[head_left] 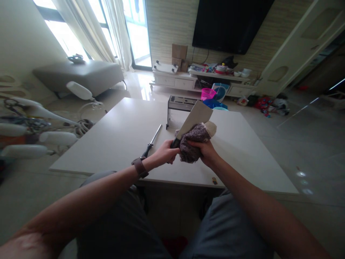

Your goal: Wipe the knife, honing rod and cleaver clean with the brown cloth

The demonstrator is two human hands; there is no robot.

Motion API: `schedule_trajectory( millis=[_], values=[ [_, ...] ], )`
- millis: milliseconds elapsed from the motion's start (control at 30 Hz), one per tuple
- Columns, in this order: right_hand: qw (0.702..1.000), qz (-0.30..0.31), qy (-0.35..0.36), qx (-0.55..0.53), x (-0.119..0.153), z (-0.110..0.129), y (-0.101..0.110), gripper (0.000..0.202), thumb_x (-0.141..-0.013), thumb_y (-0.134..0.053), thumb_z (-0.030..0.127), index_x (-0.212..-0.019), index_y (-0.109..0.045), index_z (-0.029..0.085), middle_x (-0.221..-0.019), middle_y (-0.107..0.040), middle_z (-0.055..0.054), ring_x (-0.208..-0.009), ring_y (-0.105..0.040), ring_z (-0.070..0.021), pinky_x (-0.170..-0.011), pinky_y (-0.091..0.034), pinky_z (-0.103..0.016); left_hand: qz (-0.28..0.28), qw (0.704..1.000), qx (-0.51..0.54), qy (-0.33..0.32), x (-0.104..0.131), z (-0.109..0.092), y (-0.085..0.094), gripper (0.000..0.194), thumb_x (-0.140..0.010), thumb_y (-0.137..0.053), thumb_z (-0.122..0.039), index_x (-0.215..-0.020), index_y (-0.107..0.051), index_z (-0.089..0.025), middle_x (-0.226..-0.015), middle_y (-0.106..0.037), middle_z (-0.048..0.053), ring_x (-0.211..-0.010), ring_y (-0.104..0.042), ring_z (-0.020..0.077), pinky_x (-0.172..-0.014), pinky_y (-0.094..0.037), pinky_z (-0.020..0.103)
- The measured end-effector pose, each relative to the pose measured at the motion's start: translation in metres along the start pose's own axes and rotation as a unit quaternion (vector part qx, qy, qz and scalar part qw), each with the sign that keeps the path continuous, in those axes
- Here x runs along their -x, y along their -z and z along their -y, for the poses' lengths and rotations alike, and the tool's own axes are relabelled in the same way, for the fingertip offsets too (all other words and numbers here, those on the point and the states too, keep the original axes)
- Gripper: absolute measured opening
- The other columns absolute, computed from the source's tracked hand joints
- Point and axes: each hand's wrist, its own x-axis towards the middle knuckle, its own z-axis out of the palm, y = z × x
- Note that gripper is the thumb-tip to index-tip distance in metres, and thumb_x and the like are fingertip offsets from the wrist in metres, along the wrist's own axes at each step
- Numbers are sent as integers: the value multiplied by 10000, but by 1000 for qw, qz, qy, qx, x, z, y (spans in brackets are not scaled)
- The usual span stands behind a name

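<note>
A cleaver [196, 117] with a broad blade and a black handle is tilted up to the right above the white table [113, 136]. My left hand [166, 152] is closed around its handle. A purple-brown cloth [192, 142] lies against the lower part of the blade, bunched up, with my right hand [206, 151] closed on it. Beside my left wrist, a sharpening rod [154, 137] with a black handle rests on the table. Behind the blade stands a knife rack [182, 104] with a dark frame.
A small brown sticker or tag [214, 180] is at the table's near edge. Beyond the far edge are a pink basket [208, 94] and a low white cabinet [184, 83]. White padded equipment [58, 138] stands at the left.
</note>
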Motion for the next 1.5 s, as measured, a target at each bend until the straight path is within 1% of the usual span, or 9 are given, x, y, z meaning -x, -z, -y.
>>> schedule_trajectory(
  millis=[400, 667, 833, 967, 1067, 1167, 1300, 1400, 1500],
  values=[
    [1000, 6, -21, 4, 1, 1, 0, 497, -472, -951, 174, -936, -772, 155, -1005, -812, -70, -904, -761, -247, -893, -610, -399, 7, 1000, 13, 4, 0, 2, 1, 120, -763, -599, -187, -708, -494, -196, -391, -489, -65, -293, -437, 90, -325, -325, 182],
    [999, 4, -30, 11, 0, 2, 2, 508, -463, -956, 181, -934, -767, 157, -998, -812, -74, -898, -763, -252, -887, -611, -407, 12, 1000, 16, -2, 0, 4, 1, 117, -769, -607, -215, -713, -507, -193, -390, -483, -61, -299, -434, 96, -341, -358, 197],
    [999, 6, -13, 38, -1, 1, 4, 527, -447, -971, 197, -933, -773, 153, -992, -812, -74, -899, -759, -254, -897, -607, -420, 10, 1000, 9, -6, -1, 5, 2, 123, -761, -598, -197, -692, -496, -197, -385, -487, -51, -303, -441, 98, -342, -358, 195],
    [997, 39, -5, 67, -4, 11, 10, 526, -448, -969, 175, -937, -777, 153, -1012, -813, -89, -920, -761, -271, -895, -608, -437, 9, 1000, 15, -9, -2, 6, 3, 123, -761, -618, -195, -711, -506, -198, -386, -481, -62, -304, -439, 101, -347, -381, 205],
    [989, 78, 0, 127, -8, 25, 21, 559, -418, -968, 131, -947, -787, 148, -1022, -814, -107, -931, -763, -294, -907, -605, -468, 8, 1000, 19, -10, -3, 6, 4, 153, -769, -645, -209, -721, -500, -201, -391, -478, -68, -304, -435, 97, -347, -379, 203],
    [982, 89, 2, 165, -13, 37, 34, 584, -399, -968, 101, -954, -795, 154, -999, -818, -105, -915, -767, -302, -905, -611, -487, -1, 1000, 12, -9, -2, 4, 5, 185, -778, -649, -205, -726, -471, -212, -391, -474, -75, -297, -426, 93, -330, -338, 191],
    [995, 72, -25, 70, -16, 35, 37, 453, -503, -946, 143, -927, -789, 175, -1010, -819, -98, -904, -780, -290, -899, -634, -468, 1, 1000, 9, 1, 1, 1, 1, 161, -786, -654, -203, -759, -495, -204, -397, -490, -73, -297, -428, 93, -320, -299, 183],
    [998, 58, -39, -6, -15, 21, 25, 387, -556, -931, 181, -911, -778, 188, -1019, -818, -87, -921, -783, -280, -910, -642, -440, 12, 999, 29, 15, 3, 4, -4, 163, -776, -647, -202, -729, -491, -202, -387, -480, -67, -293, -413, 90, -320, -293, 186],
    [998, 29, -30, -45, -12, 7, 12, 406, -560, -933, 203, -932, -770, 188, -1023, -816, -74, -920, -781, -263, -898, -647, -412, 19, 999, 43, 26, 2, 9, -7, 178, -769, -636, -215, -682, -481, -204, -374, -468, -55, -291, -405, 93, -321, -304, 197]
  ],
)
